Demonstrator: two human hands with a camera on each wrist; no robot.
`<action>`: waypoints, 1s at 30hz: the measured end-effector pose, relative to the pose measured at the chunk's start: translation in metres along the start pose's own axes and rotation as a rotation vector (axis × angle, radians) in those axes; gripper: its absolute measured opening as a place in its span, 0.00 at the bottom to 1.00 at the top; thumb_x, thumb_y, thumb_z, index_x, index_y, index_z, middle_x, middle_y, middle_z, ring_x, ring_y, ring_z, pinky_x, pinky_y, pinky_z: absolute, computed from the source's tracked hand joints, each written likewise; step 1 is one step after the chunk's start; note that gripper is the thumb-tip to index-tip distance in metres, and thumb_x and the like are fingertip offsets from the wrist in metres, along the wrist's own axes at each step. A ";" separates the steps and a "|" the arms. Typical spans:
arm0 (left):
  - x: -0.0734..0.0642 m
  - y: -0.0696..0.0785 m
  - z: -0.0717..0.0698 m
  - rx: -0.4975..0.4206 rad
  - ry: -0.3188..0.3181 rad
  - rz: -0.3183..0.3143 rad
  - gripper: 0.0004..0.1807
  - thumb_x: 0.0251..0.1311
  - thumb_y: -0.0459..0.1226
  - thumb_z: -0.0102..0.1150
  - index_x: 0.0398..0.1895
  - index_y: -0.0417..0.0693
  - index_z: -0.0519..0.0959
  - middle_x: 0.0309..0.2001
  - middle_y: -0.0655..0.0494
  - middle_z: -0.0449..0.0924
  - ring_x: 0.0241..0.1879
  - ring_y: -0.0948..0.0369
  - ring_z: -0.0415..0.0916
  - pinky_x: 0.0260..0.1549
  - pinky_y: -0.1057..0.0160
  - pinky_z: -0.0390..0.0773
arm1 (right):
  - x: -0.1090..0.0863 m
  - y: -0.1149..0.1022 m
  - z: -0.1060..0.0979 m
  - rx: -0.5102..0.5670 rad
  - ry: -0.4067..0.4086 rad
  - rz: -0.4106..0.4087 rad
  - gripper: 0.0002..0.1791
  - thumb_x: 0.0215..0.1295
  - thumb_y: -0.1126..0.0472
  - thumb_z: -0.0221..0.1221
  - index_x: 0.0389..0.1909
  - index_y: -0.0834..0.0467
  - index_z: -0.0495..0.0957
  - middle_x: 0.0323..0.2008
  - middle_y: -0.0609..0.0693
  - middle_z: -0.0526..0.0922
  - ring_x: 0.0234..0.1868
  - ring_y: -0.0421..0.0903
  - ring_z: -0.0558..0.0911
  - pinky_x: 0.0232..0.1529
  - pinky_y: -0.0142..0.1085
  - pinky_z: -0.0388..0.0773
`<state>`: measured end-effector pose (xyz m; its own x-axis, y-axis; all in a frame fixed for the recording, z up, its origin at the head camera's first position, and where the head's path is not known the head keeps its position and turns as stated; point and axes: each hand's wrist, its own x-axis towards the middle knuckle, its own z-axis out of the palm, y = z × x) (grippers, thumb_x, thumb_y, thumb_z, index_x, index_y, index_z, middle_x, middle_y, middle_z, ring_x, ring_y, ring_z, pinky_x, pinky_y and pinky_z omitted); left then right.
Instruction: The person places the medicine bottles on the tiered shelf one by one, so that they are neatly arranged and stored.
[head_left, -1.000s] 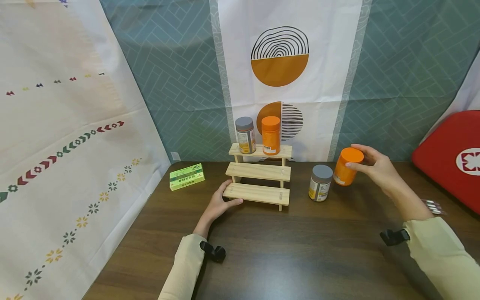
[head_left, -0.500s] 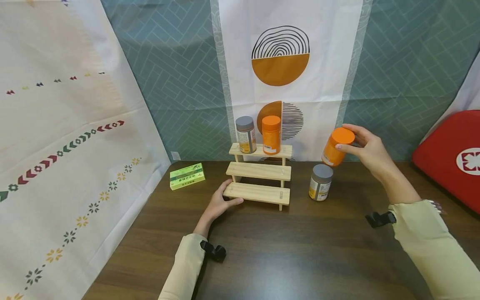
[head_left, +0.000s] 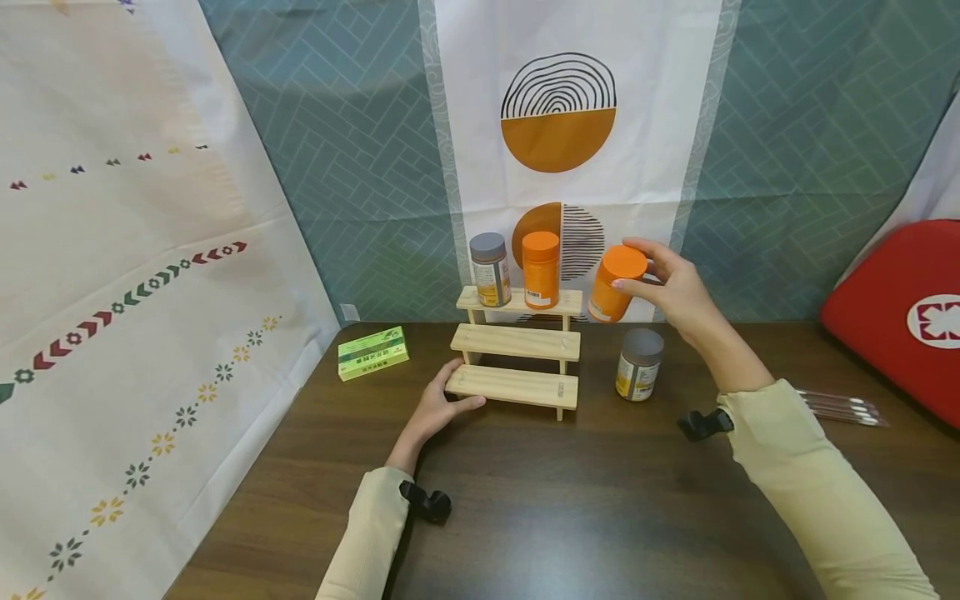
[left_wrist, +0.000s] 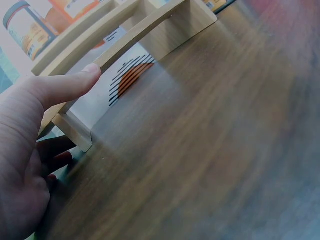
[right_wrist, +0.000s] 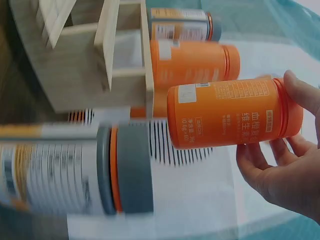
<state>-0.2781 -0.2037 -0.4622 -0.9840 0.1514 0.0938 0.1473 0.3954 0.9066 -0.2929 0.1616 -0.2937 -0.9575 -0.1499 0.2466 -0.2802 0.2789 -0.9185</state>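
Note:
My right hand (head_left: 681, 293) holds an orange pill bottle (head_left: 611, 287) by its lid end, thumb on one side and fingers on the other. The bottle is in the air, slightly tilted, just right of the top step of a wooden three-step display stand (head_left: 516, 385). My left hand (head_left: 438, 408) grips the left end of the stand's lowest step; the left wrist view shows the thumb (left_wrist: 75, 85) along the step's edge and fingers partly hidden behind. On the top step stand a grey-lidded bottle (head_left: 491, 273) and another orange bottle (head_left: 541, 273).
A second grey-lidded bottle (head_left: 639, 367) stands on the brown table (head_left: 555, 517), right of the stand. To the left lies a green-yellow box (head_left: 372, 353). Cotton swabs (head_left: 843, 408) in a clear packet and a red case (head_left: 900, 308) are at the right. Patterned cloth hangs behind.
My right hand has lifted the orange bottle from the table's right side and carried it left over the grey-lidded bottle, toward the stand. My left hand has stayed on the stand.

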 end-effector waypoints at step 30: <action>-0.001 0.002 -0.001 -0.003 0.002 -0.015 0.44 0.53 0.39 0.72 0.73 0.49 0.60 0.69 0.43 0.66 0.63 0.48 0.68 0.64 0.44 0.65 | 0.033 -0.018 0.143 0.222 -0.162 -0.006 0.35 0.63 0.65 0.64 0.71 0.52 0.64 0.65 0.57 0.70 0.63 0.56 0.73 0.62 0.50 0.74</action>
<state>-0.2769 -0.2038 -0.4601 -0.9863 0.1433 0.0815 0.1325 0.3950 0.9091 -0.3098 0.0158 -0.3136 -0.9274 -0.3055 0.2160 -0.2467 0.0652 -0.9669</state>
